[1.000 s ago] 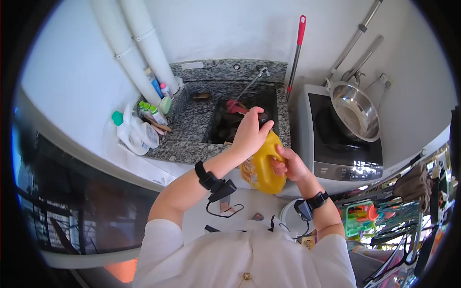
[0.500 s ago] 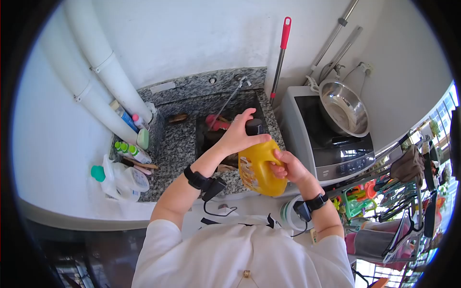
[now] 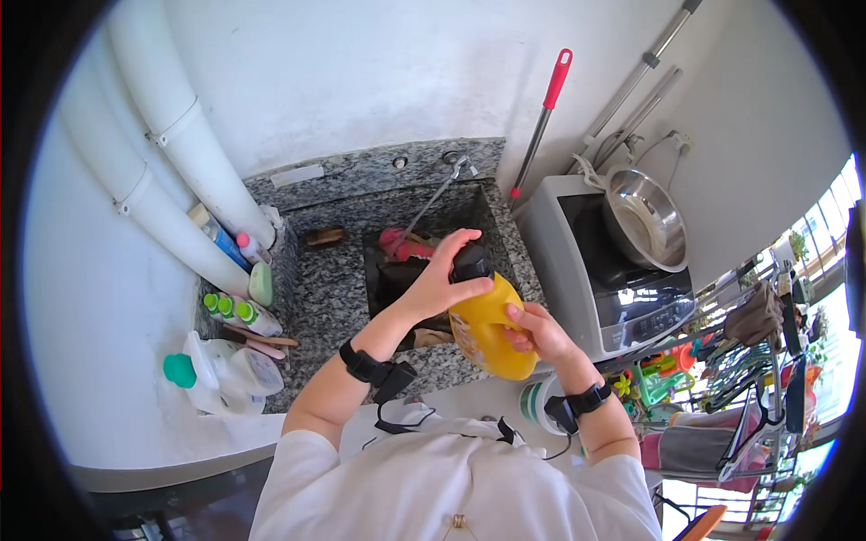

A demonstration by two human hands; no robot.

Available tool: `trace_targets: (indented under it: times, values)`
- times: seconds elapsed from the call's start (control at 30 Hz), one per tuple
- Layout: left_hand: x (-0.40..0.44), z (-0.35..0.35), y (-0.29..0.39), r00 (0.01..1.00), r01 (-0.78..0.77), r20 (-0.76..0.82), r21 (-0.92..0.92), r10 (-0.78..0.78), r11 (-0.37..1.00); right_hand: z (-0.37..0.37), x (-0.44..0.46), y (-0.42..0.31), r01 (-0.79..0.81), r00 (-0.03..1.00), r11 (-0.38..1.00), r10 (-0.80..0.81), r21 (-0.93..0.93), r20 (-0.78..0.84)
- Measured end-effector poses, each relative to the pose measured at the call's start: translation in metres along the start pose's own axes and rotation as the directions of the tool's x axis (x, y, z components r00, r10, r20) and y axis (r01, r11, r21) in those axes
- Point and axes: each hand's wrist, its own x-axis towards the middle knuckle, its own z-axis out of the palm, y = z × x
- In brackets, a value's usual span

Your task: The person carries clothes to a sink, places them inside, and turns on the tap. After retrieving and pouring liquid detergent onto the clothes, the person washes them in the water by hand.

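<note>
A yellow bottle (image 3: 492,326) is held tilted in front of the granite sink (image 3: 338,298). My right hand (image 3: 539,332) is wrapped round its handle. My left hand (image 3: 439,285) is at the bottle's black cap (image 3: 472,263), with the thumb and fingers on either side of it. Whether the cap is loose on the bottle cannot be seen. Behind my left hand, dark and pink cloth (image 3: 408,245) lies in the basin under the faucet (image 3: 462,166).
A steel bowl (image 3: 645,219) rests on the washing machine (image 3: 577,261) at the right. White jugs (image 3: 221,379), green-capped bottles (image 3: 236,311) and brushes stand at the left. A red-handled pole (image 3: 546,117) leans on the wall. Hangers (image 3: 749,433) hang at the lower right.
The view has shifted, so the sink sits lower and further left. My left hand has opened somewhat from its earlier curl over the cap; my right hand keeps its hold on the handle.
</note>
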Motion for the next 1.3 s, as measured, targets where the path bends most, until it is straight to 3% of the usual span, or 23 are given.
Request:
trace_targets:
  times: [0.03, 0.07, 0.13, 0.2, 0.27, 0.33, 0.4, 0.47, 0.53, 0.6, 0.67, 0.7, 0.73, 0.83, 0.9, 1.07, 1.13, 1.2, 1.27, 1.3]
  values:
    - [0.001, -0.006, -0.001, 0.976, 0.199, 0.171, -0.477, -0.132, 0.856, 0.002, 0.002, 0.001, 0.0, 1.0, 1.0, 0.0, 0.0, -0.001]
    - [0.002, -0.012, -0.001, 0.913, 0.405, 0.378, -0.785, -0.156, 0.469, 0.003, 0.003, 0.003, 0.003, 1.0, 1.0, -0.003, 0.002, 0.009]
    - [0.002, -0.02, -0.005, 0.92, 0.383, 0.36, -0.749, -0.153, 0.54, 0.007, 0.007, 0.005, 0.008, 1.0, 1.0, -0.008, 0.007, 0.018]
    - [0.004, -0.026, -0.005, 0.96, 0.236, 0.032, -0.633, -0.28, 0.738, 0.01, 0.009, 0.006, 0.03, 0.999, 0.999, -0.03, -0.021, 0.012]
    - [0.011, -0.048, -0.003, 0.859, 0.253, -0.155, -0.7, -0.487, 0.668, 0.01, 0.01, 0.013, 0.05, 0.999, 0.998, -0.049, -0.033, 0.005]
    - [0.016, -0.064, -0.014, 0.821, 0.137, -0.257, -0.78, -0.511, 0.611, 0.007, 0.009, 0.019, 0.067, 0.998, 0.996, -0.068, -0.053, -0.001]
    - [0.01, -0.075, -0.013, 0.823, 0.16, -0.208, -0.809, -0.529, 0.566, 0.004, 0.006, 0.023, 0.081, 0.996, 0.992, -0.085, -0.1, -0.035]
    - [-0.002, -0.078, -0.017, 0.96, 0.154, -0.114, -0.543, -0.255, 0.825, -0.001, 0.006, 0.026, 0.111, 0.993, 0.983, -0.116, -0.148, -0.027]
    - [-0.013, -0.077, -0.002, 0.992, 0.102, -0.048, -0.211, -0.115, 0.972, -0.002, 0.005, 0.03, 0.136, 0.99, 0.973, -0.142, -0.188, -0.016]
    - [-0.018, -0.069, 0.014, 0.999, 0.017, 0.032, -0.069, -0.014, 0.997, -0.003, 0.003, 0.033, 0.166, 0.985, 0.963, -0.17, -0.211, -0.004]
    - [-0.021, -0.063, 0.03, 0.991, 0.062, 0.104, 0.171, -0.081, 0.983, -0.005, 0.004, 0.039, 0.163, 0.986, 0.963, -0.169, -0.216, -0.008]
    - [-0.02, -0.059, 0.028, 0.991, -0.041, 0.131, 0.199, 0.015, 0.979, -0.007, 0.004, 0.042, 0.167, 0.985, 0.96, -0.173, -0.227, -0.007]
    - [-0.018, -0.055, 0.025, 0.991, -0.039, 0.133, 0.201, 0.012, 0.979, -0.007, 0.004, 0.043, 0.165, 0.985, 0.96, -0.171, -0.224, -0.006]
    - [-0.01, -0.046, 0.012, 0.864, -0.355, 0.43, 0.152, 0.262, 0.922, -0.011, 0.004, 0.051, 0.17, 0.983, 0.951, -0.182, -0.26, -0.022]
    - [-0.005, -0.041, 0.007, 0.85, -0.376, 0.45, 0.156, 0.273, 0.913, -0.019, 0.003, 0.058, 0.103, 0.992, 0.965, -0.116, -0.242, -0.04]
    - [-0.013, -0.012, -0.001, 0.845, -0.409, 0.466, 0.246, 0.262, 0.879, -0.019, -0.004, 0.066, 0.116, 0.983, 0.966, -0.145, -0.232, -0.111]
    - [-0.013, -0.003, -0.001, 0.895, -0.273, 0.426, 0.288, 0.132, 0.918, -0.02, -0.005, 0.072, 0.127, 0.976, 0.964, -0.164, -0.233, -0.144]
    - [-0.008, 0.003, 0.011, 0.913, -0.175, 0.408, 0.449, -0.027, 0.876, -0.025, -0.007, 0.082, 0.179, 0.961, 0.94, -0.231, -0.29, -0.153]
    - [-0.002, 0.006, 0.021, 0.909, -0.155, 0.411, 0.491, -0.071, 0.857, -0.027, -0.008, 0.084, 0.201, 0.952, 0.935, -0.257, -0.293, -0.166]
    - [0.002, 0.005, 0.028, 0.891, -0.198, 0.454, 0.411, -0.011, 0.89, -0.029, -0.012, 0.082, 0.211, 0.95, 0.946, -0.258, -0.248, -0.176]
